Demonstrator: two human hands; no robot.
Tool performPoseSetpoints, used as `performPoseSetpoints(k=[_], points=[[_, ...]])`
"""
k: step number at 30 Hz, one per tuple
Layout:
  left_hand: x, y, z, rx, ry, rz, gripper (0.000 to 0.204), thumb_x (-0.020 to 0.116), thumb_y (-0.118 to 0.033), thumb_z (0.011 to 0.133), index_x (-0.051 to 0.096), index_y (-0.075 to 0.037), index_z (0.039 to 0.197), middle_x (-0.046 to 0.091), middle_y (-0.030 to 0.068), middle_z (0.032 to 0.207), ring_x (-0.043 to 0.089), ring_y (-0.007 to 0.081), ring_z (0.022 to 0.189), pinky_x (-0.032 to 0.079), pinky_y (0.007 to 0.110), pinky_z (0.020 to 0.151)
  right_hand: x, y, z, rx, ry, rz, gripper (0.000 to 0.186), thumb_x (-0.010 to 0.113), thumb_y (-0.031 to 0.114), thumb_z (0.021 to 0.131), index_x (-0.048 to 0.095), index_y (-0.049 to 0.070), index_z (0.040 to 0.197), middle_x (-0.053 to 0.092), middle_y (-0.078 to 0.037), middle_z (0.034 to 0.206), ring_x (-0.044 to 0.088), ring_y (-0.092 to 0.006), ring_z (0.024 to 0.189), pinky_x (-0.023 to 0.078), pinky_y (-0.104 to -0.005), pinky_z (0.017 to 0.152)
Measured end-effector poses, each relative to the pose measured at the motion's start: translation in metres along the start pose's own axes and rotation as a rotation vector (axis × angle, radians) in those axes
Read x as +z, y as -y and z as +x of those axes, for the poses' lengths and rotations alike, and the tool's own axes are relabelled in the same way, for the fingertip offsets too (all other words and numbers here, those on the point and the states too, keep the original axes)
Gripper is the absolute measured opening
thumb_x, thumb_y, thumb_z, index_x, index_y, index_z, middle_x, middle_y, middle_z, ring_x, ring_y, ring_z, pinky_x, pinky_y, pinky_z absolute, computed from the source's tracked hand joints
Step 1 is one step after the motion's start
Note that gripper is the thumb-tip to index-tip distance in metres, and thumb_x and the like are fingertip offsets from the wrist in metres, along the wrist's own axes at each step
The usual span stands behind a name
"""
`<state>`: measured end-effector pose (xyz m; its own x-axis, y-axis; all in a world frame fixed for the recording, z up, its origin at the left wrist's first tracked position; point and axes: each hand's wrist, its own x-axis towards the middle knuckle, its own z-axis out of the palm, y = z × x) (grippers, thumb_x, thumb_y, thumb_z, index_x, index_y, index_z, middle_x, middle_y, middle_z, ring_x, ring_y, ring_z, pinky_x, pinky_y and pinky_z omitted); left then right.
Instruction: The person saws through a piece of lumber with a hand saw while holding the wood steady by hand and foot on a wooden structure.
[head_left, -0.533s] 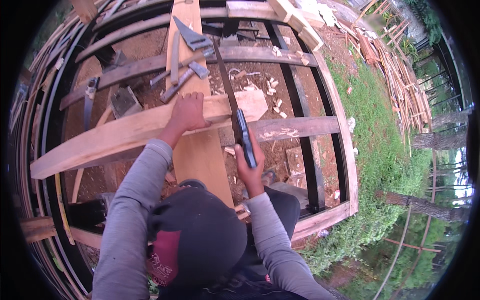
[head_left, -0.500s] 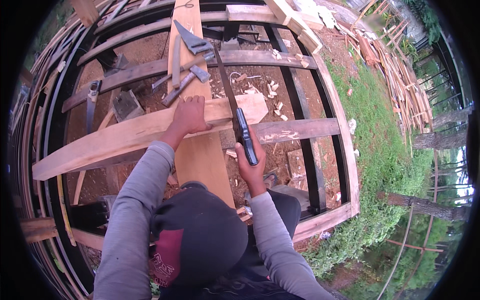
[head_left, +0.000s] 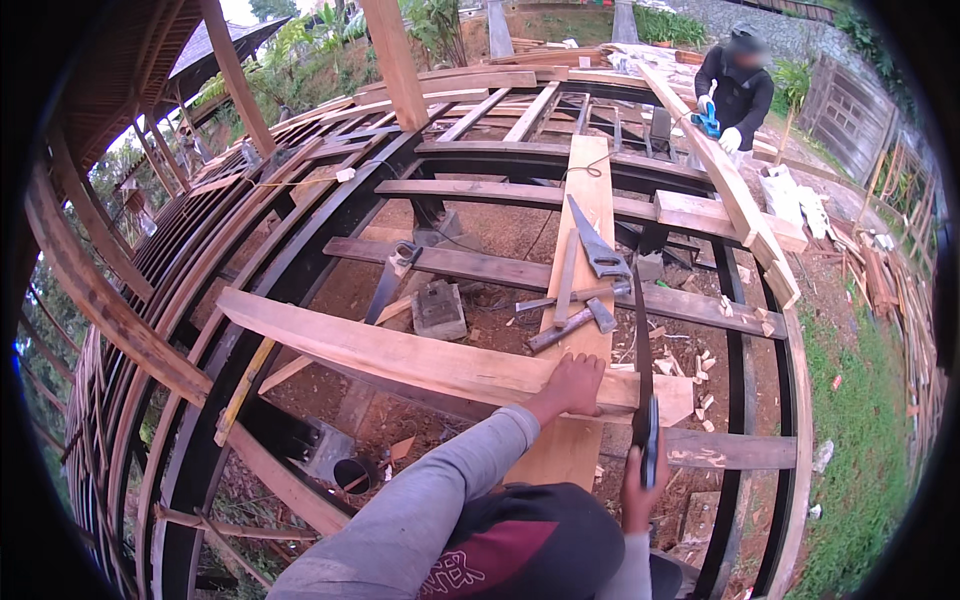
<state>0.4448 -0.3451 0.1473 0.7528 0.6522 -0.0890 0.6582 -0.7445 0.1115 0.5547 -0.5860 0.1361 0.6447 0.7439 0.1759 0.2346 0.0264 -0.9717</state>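
sawing seems the step in hand: the right hand (head_left: pixel 642 484) grips a long, dark-bladed handsaw (head_left: pixel 643 378) laid across a pale, curved wooden beam (head_left: pixel 430 358) just ahead of it; leftward, the left hand (head_left: pixel 577 384) clasps that beam. the next stroke likely calls for firm bracing.

Pale, thin-outlined lettering (head_left: pixel 452 573) stands on a deep maroon cloth panel (head_left: pixel 508 552) set into a dark, rounded, soft-looking garment (head_left: pixel 575 535) at the lower edge of the head view. Its characters are crowded together, lie at a slant and run down toward the bottom rim, so they show only as a light mark, too small and unclear to be read as a word or number
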Motion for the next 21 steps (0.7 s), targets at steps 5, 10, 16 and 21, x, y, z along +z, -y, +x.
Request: performPoseSetpoints(k=[5,10,16,21], points=[[0.014,0.011,-0.007,0.016,-0.042,0.002,0.087,0.089,-0.055,0.07,0.058,0.001,0.13,0.065,0.0178,0.127,0.063,0.0339,0.124,0.048,0.051,0.107,-0.023,0.019,-0.068,-0.019,0.005,-0.088,0.056,0.07,0.012,0.101,0.053,-0.009,0.15,0.069,-0.023,0.132,0.066,-0.0268,0.114,0.05,-0.0375,0.103],[0.004,0.012,-0.019,-0.041,0.027,-0.031,0.088,0.089,-0.054,0.068,0.059,0.001,0.129,0.065,0.0179,0.127,0.063,0.0333,0.122,0.048,0.049,0.105,-0.093,0.053,-0.225,0.158,0.049,-0.306,0.064,0.077,0.021,0.1,0.054,-0.013,0.148,0.071,-0.028,0.13,0.073,-0.0347,0.111,0.057,-0.0406,0.099],[0.003,0.003,-0.008,-0.018,-0.02,-0.036,0.087,0.09,-0.053,0.067,0.059,0.0,0.128,0.065,0.0179,0.127,0.063,0.0326,0.121,0.047,0.047,0.105,0.001,-0.024,-0.011,-0.018,-0.018,-0.063,0.055,0.063,0.013,0.106,0.05,-0.007,0.155,0.067,-0.012,0.115,0.061,-0.017,0.092,0.051,-0.0327,0.082],[0.011,0.011,-0.005,-0.002,-0.029,-0.053,0.085,0.089,-0.053,0.068,0.059,0.0,0.128,0.065,0.0175,0.126,0.062,0.0324,0.122,0.046,0.047,0.105,-0.018,0.004,-0.071,0.038,-0.005,-0.048,0.056,0.068,0.014,0.104,0.051,-0.007,0.153,0.068,-0.013,0.111,0.061,-0.0166,0.086,0.051,-0.0321,0.077]])
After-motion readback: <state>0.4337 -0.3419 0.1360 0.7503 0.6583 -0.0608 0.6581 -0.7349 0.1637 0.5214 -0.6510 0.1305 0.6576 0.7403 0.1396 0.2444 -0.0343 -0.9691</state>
